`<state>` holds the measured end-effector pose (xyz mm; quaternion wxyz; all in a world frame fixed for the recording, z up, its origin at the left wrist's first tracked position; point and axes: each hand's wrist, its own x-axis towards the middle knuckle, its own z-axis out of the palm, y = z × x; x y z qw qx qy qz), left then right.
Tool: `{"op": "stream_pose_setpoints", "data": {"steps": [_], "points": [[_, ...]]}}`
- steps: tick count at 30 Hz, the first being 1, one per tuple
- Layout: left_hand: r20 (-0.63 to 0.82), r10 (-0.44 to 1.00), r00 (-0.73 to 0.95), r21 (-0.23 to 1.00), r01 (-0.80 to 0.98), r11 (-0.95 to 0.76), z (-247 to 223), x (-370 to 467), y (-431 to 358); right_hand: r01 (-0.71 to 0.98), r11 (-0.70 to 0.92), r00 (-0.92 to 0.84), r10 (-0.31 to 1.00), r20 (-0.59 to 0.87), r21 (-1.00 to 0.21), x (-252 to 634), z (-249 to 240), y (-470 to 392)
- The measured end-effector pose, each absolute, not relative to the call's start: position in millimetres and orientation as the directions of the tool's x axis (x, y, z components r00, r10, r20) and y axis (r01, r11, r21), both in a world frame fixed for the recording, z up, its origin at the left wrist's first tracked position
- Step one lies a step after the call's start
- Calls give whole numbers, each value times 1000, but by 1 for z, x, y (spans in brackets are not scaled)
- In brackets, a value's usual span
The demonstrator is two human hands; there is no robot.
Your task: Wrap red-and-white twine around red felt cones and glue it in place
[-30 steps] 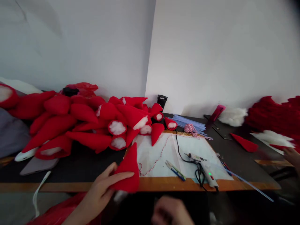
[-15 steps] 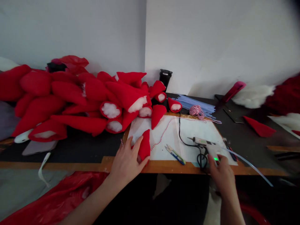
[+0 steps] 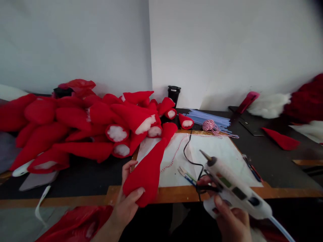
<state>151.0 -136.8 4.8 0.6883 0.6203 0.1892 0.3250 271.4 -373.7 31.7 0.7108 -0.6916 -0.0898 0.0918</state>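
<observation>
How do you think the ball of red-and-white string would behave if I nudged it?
The ball would probably roll, being roundish, though the bluish translucent sticks beside it might check it. It looks light, being wound string, and its loose strand would likely trail or unwind.

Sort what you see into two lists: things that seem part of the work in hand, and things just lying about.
Likely work things: red cone in the left hand; glue gun in the right hand; stuffed red cones; striped twine; snips.

Probably lying about: black container; white strap.
</observation>
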Motion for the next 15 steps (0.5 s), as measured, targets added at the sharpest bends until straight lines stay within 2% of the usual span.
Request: {"op": "stream_pose_setpoints", "data": {"steps": [2, 4, 9, 12, 15], "points": [[71, 669, 740, 963, -226, 148, 3, 155, -137, -78, 86, 933, 357, -42, -993, 264, 34, -360], [25, 660, 751, 952, -220, 214, 2, 158, -137, -44, 117, 914, 406, 8, -992, 258, 38, -346], [-32, 596, 803, 926, -200, 319, -8, 155, -138, 119, 67, 914, 383, 135, -991, 261, 41, -323], [-52, 564, 824, 897, -209, 389, -18, 150, -135, 202, 6, 892, 412, 187, -979, 266, 43, -317], [-76, 527, 847, 842, -228, 488, -26, 145, -133, 176, -13, 904, 398, 157, -984, 264, 47, -311]]}}
